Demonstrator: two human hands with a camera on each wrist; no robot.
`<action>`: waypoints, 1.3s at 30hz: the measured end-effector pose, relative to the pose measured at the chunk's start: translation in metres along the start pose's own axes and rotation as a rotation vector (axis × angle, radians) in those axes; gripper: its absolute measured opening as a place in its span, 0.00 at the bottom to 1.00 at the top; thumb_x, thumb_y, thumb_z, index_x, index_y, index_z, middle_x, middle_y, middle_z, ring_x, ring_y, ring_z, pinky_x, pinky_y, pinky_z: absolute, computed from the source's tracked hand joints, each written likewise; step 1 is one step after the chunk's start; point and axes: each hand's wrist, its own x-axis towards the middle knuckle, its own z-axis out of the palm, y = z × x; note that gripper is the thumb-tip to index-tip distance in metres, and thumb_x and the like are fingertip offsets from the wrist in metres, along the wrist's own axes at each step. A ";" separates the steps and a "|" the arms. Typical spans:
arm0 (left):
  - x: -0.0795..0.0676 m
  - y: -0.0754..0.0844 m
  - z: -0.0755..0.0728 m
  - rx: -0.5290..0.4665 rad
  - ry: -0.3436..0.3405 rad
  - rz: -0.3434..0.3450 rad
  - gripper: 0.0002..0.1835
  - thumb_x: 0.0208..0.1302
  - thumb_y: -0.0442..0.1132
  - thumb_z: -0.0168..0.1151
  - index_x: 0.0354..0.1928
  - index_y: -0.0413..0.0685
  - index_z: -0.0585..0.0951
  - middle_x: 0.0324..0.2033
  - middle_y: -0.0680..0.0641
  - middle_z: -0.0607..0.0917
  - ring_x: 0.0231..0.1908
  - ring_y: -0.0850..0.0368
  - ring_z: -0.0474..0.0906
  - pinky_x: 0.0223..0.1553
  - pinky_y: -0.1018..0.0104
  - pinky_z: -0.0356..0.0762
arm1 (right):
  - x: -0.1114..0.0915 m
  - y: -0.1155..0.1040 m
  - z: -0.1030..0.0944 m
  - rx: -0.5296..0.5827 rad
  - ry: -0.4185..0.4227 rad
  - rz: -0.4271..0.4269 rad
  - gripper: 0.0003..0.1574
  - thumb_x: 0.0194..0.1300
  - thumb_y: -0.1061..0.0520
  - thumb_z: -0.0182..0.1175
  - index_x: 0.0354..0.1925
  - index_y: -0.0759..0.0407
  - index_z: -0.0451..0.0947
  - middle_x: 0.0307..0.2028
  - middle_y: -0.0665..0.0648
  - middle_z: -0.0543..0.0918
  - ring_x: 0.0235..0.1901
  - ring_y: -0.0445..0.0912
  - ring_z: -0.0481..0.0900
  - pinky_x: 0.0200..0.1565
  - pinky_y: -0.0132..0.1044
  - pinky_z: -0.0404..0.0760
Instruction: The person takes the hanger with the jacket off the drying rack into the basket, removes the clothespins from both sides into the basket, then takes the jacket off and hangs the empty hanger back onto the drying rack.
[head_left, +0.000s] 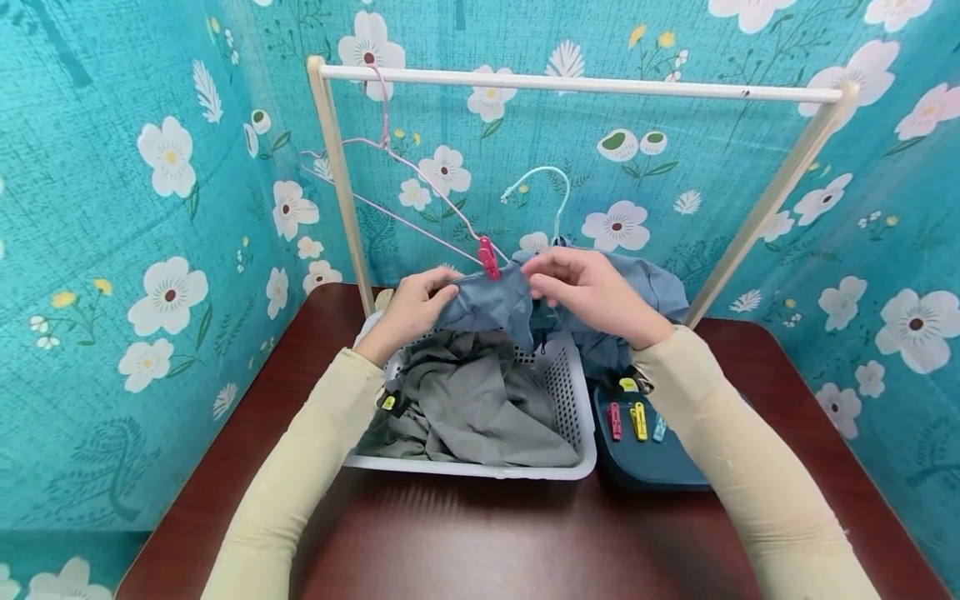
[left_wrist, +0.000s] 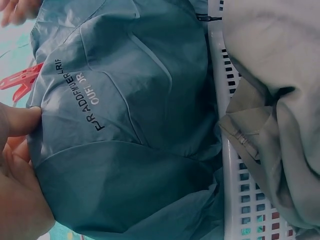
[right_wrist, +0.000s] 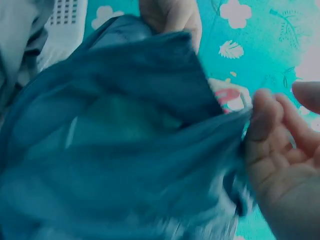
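A blue jacket [head_left: 491, 304] with printed lettering and a zipper hangs between the hands, above the basket. My left hand [head_left: 412, 304] pinches its upper edge between thumb and fingers, also in the left wrist view. A red clothespin [head_left: 489, 258] sits at this edge, where the jacket meets a pink hanger [head_left: 427, 179]. My right hand [head_left: 588, 287] is at the jacket's opening, right of the clothespin. In the right wrist view, its fingers [right_wrist: 265, 117] touch the fabric edge while the thumb stands apart. A pale blue hanger hook [head_left: 555, 179] rises behind the jacket.
A wooden rack with a white bar [head_left: 570, 82] spans the back; the pink hanger hangs from it. A white basket [head_left: 581, 400] holds grey-green clothes [head_left: 480, 408]. Pink, yellow and blue clothespins [head_left: 638, 421] lie on a dark blue lid [head_left: 660, 462] at right.
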 end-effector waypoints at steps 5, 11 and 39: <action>0.003 0.001 0.003 -0.016 -0.023 -0.001 0.13 0.72 0.35 0.51 0.53 0.42 0.79 0.37 0.45 0.82 0.26 0.54 0.68 0.29 0.62 0.65 | 0.019 -0.013 0.005 0.110 0.046 0.119 0.18 0.69 0.58 0.56 0.55 0.62 0.75 0.52 0.60 0.79 0.50 0.50 0.77 0.53 0.46 0.72; 0.005 0.003 0.007 -0.006 -0.024 0.024 0.12 0.72 0.35 0.51 0.51 0.44 0.80 0.40 0.46 0.82 0.28 0.55 0.71 0.30 0.61 0.67 | 0.035 -0.019 0.009 0.029 0.046 0.198 0.25 0.68 0.56 0.58 0.61 0.57 0.71 0.59 0.55 0.74 0.59 0.49 0.71 0.56 0.42 0.70; 0.006 0.009 0.009 0.036 -0.031 -0.013 0.13 0.72 0.37 0.51 0.53 0.47 0.80 0.41 0.45 0.82 0.33 0.55 0.76 0.36 0.61 0.71 | 0.056 -0.011 0.017 -0.062 0.220 0.132 0.17 0.66 0.55 0.61 0.52 0.58 0.79 0.46 0.55 0.84 0.49 0.44 0.80 0.51 0.42 0.74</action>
